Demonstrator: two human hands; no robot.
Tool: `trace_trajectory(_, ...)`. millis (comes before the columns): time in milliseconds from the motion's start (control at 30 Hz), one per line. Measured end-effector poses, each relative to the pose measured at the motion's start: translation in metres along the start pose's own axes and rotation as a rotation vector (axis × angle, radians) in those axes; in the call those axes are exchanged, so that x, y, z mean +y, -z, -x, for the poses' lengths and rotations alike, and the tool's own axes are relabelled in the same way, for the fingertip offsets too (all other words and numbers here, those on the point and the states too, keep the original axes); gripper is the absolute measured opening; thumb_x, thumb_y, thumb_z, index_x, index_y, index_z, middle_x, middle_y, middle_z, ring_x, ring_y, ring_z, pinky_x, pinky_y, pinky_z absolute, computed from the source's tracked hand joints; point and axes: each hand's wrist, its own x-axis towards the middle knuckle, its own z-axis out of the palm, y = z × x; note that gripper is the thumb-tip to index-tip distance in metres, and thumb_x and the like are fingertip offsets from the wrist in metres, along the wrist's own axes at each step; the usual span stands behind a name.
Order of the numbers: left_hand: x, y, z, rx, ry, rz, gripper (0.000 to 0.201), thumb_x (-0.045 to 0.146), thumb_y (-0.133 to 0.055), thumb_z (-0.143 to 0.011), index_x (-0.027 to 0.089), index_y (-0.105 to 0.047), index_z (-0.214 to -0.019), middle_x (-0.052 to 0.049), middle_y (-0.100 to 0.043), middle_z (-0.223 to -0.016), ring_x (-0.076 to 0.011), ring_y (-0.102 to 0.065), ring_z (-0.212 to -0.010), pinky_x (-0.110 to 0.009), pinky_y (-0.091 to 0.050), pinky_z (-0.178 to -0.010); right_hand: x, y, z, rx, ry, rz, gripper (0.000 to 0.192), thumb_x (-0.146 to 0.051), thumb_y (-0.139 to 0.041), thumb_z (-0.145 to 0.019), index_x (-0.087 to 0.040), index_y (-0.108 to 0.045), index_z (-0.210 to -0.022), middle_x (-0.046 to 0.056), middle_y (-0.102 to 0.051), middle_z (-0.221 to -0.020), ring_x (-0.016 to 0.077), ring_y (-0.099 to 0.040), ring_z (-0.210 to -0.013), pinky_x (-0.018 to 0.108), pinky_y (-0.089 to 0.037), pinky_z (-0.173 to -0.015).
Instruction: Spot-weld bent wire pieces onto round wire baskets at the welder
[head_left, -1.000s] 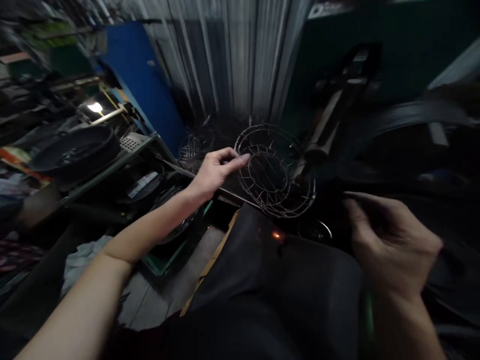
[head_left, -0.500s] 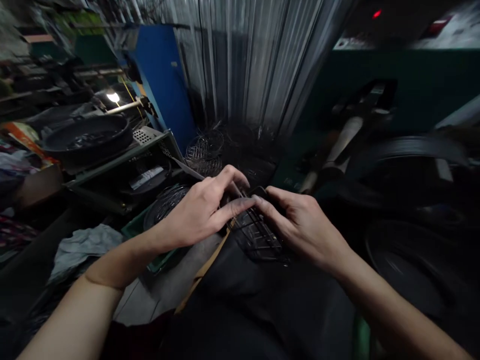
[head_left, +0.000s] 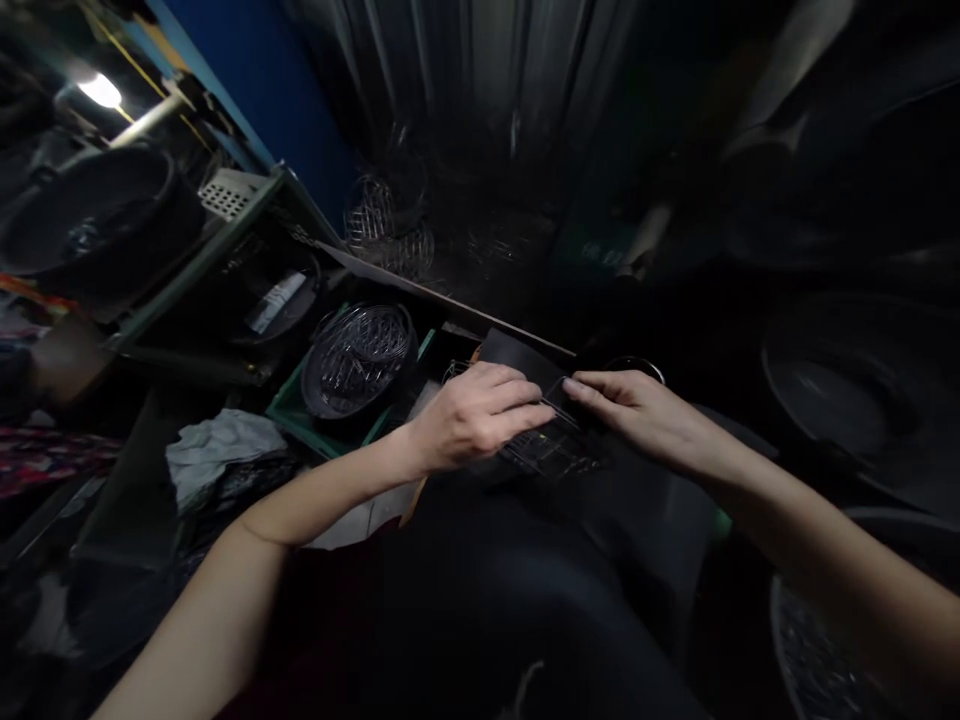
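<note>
A black wire basket (head_left: 555,448) rests over the dark cloth on my lap; its lower part fades into shadow. My left hand (head_left: 480,418) lies along the basket's near left side, its fingers bent together around the rim wires. Thumb and forefinger of my right hand (head_left: 637,408) pinch a bent wire at the basket's upper right corner. Behind the fingers a dark flat piece (head_left: 517,355) slopes upward. What lies under my left palm is hidden.
To the left, a green crate (head_left: 289,415) holds a dark bowl (head_left: 319,385) of bent wire pieces. A pale rag (head_left: 221,455) hangs nearby. Wire baskets (head_left: 386,230) are heaped ahead. On the right stand a dark round basin (head_left: 840,400) and a tub (head_left: 784,640) of small metal pieces.
My view has tilted down and the scene has shifted. My right hand sits farther from my left, whose fingers now lie flatter along the basket. The bowl of wire pieces shows fully.
</note>
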Motion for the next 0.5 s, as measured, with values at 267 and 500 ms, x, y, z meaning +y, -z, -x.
trace_trajectory(267,0.028,-0.017,-0.019,-0.19,-0.166,-0.282,0.02,0.023,-0.044,-0.091,0.014,-0.062,-0.096,-0.01,-0.062,-0.088,-0.0187,-0.054,-0.078,-0.032,-0.042,-0.067,0.0,-0.007,0.026,0.137,0.028,0.067,0.045,-0.053,-0.038,-0.088,-0.02,-0.05,-0.061,-0.001,-0.053,-0.057,0.0123,-0.047,-0.054,0.025,-0.035,-0.055)
trace_trajectory(500,0.036,-0.047,-0.01,-0.256,-0.18,-0.284,0.021,0.026,-0.042,-0.093,0.012,-0.058,-0.092,-0.011,-0.058,-0.088,-0.0198,-0.053,-0.08,-0.033,-0.042,-0.07,0.02,-0.024,0.042,0.161,-0.02,0.075,0.037,-0.043,-0.035,-0.089,-0.021,-0.051,-0.064,-0.001,-0.057,-0.058,0.0138,-0.052,-0.055,0.026,-0.035,-0.057)
